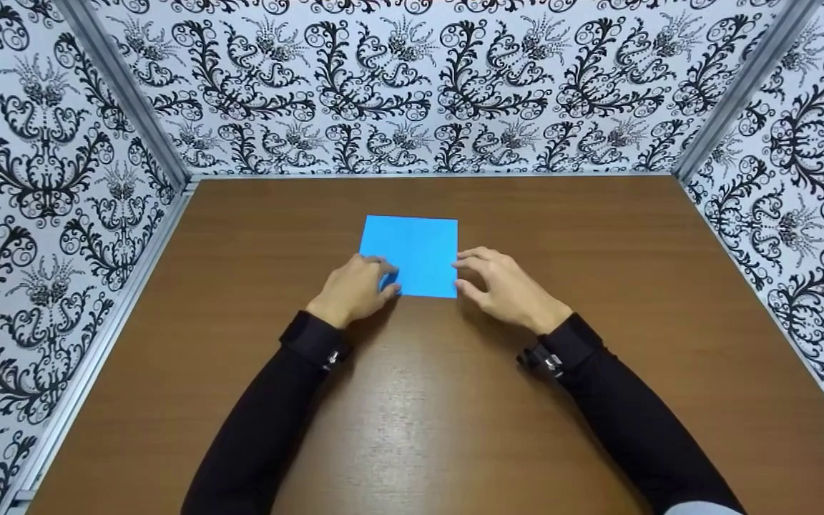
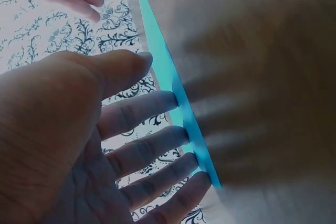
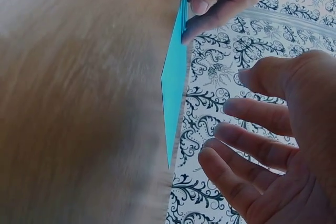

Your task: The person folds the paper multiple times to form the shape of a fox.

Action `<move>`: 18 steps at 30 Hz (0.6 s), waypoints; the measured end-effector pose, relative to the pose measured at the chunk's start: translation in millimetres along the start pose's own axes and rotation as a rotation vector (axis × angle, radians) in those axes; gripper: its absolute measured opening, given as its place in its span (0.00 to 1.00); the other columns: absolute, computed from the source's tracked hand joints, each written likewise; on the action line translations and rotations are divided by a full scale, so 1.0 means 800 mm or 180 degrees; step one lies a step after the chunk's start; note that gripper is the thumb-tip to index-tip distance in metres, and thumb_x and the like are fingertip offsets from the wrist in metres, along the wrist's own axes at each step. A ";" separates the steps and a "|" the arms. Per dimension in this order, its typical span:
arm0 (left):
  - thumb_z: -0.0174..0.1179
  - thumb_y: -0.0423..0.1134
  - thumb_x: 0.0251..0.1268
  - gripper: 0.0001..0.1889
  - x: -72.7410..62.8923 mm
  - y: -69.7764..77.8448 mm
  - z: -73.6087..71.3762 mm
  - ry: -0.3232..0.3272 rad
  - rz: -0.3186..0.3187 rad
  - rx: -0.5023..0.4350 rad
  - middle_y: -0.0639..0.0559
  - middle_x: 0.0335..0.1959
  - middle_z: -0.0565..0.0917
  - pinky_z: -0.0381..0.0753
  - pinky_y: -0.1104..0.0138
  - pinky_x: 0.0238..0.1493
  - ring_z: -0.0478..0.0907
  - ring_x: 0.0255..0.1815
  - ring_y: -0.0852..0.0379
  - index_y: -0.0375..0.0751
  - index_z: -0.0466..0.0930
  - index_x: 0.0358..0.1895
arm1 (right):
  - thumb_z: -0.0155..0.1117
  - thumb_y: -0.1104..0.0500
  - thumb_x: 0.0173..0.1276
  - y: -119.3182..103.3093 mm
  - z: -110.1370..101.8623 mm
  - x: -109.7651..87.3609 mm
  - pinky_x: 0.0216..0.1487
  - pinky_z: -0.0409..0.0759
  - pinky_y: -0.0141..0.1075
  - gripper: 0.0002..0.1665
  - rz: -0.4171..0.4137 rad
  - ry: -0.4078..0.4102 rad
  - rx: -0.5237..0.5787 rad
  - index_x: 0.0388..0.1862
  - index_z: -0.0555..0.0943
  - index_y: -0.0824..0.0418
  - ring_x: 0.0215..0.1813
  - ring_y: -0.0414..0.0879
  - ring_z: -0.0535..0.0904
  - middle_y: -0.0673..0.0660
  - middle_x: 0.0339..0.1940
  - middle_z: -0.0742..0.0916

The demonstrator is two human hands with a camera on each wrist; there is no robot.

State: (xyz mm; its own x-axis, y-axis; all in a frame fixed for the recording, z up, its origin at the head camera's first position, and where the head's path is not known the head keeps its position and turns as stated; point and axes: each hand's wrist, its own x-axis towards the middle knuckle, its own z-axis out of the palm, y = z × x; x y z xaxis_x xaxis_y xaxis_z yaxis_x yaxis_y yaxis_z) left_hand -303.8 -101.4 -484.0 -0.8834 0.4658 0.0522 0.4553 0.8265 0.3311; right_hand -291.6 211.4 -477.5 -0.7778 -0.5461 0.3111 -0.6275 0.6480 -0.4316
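My left hand [image 1: 356, 287], fingers extended and thumb apart from them, touches the blue sheet [image 1: 425, 250] along its left side. My right hand [image 1: 511, 287], fingers loosely spread, is just beside the sheet's right edge. Under the sheet lies the wooden table [image 1: 412, 400].

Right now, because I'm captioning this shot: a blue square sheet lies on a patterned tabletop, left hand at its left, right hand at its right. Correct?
Not quite: the tabletop is brown wood grain, as the head view shows; the pattern is on the walls. The blue square sheet lies on that tabletop, left hand at its left, right hand at its right.
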 end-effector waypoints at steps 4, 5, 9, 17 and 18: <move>0.64 0.48 0.95 0.25 -0.003 0.001 0.001 0.0003 0.0032 0.0012 0.32 0.85 0.82 0.83 0.38 0.86 0.77 0.89 0.28 0.39 0.86 0.81 | 0.74 0.60 0.88 -0.002 0.004 -0.001 0.84 0.84 0.65 0.22 -0.0027 -0.0036 -0.0048 0.72 0.89 0.72 0.78 0.69 0.88 0.73 0.75 0.90; 0.64 0.48 0.95 0.25 -0.003 0.001 0.001 0.0000 0.0038 0.0010 0.32 0.86 0.82 0.83 0.38 0.86 0.76 0.89 0.28 0.39 0.85 0.81 | 0.74 0.60 0.88 -0.001 0.005 -0.001 0.84 0.84 0.65 0.22 -0.0033 -0.0039 -0.0056 0.72 0.89 0.72 0.78 0.69 0.88 0.73 0.75 0.90; 0.63 0.49 0.95 0.25 -0.004 0.003 0.000 -0.0059 0.0043 -0.0031 0.33 0.87 0.80 0.81 0.37 0.88 0.75 0.90 0.28 0.39 0.85 0.82 | 0.74 0.59 0.88 -0.003 0.007 -0.002 0.84 0.85 0.64 0.23 -0.0027 -0.0111 -0.0085 0.73 0.89 0.71 0.78 0.69 0.88 0.72 0.75 0.90; 0.63 0.50 0.95 0.24 -0.001 0.007 -0.001 -0.0197 0.0070 -0.0211 0.37 0.87 0.82 0.80 0.39 0.90 0.76 0.90 0.32 0.42 0.87 0.80 | 0.75 0.58 0.88 -0.004 0.011 -0.005 0.84 0.85 0.63 0.26 0.0011 -0.0401 -0.0148 0.76 0.88 0.69 0.80 0.69 0.87 0.72 0.77 0.89; 0.63 0.50 0.95 0.24 -0.001 0.007 0.000 -0.0215 0.0087 -0.0239 0.38 0.87 0.82 0.79 0.39 0.90 0.77 0.90 0.33 0.42 0.87 0.80 | 0.76 0.58 0.88 -0.004 0.011 -0.006 0.84 0.85 0.63 0.26 0.0008 -0.0427 -0.0170 0.76 0.88 0.69 0.80 0.69 0.87 0.72 0.78 0.89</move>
State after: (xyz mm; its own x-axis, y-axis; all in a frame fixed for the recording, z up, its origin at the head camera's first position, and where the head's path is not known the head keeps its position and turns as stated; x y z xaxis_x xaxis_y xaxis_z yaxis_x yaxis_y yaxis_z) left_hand -300.6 -97.4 -482.0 -0.8601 0.5102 -0.0007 0.4673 0.7883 0.4002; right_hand -285.6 207.1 -485.0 -0.7701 -0.6082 0.1924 -0.6293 0.6748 -0.3856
